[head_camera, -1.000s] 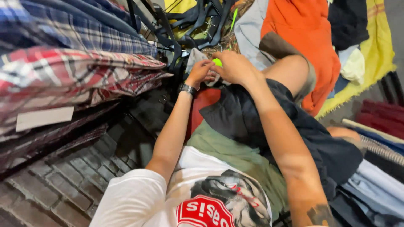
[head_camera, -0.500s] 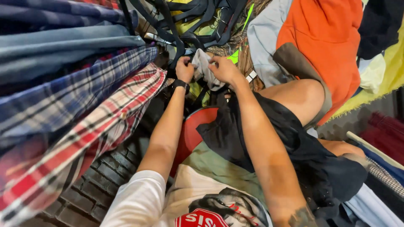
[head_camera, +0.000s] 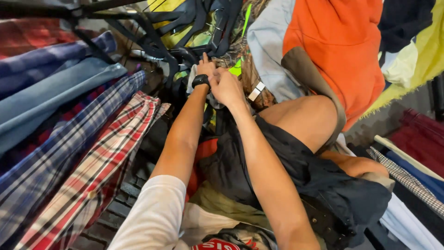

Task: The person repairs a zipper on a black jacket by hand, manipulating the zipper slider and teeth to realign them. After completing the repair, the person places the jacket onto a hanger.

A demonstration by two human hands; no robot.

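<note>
We are looking down at our two arms, which reach up toward the top middle of the frame. Our left hand [head_camera: 204,68] wears a black watch [head_camera: 200,80] on the wrist. Its fingers point up into a bunch of black hangers [head_camera: 185,44] that crowd together there. We cannot tell if the left hand is closed on anything, because the hangers and cloth hide its fingertips.

Our right hand [head_camera: 225,87] sits just beside the left one, touching it. Its fingers curl down around a bit of pale grey cloth [head_camera: 192,83] that peeks out between the two hands. So the right hand seems to be gripping that cloth, likely to keep it from slipping while the left hand works among the hangers.

A small bright green piece [head_camera: 237,69] shows just above the right hand.

On the left side of the frame, plaid shirts [head_camera: 92,148] in red, white and blue lie side by side in a row, so each one can be seen. In the upper right, an orange top [head_camera: 342,46] hangs next to a light grey one [head_camera: 268,51]. A black garment [head_camera: 296,171] lies draped over our lap in the lower middle.
</note>
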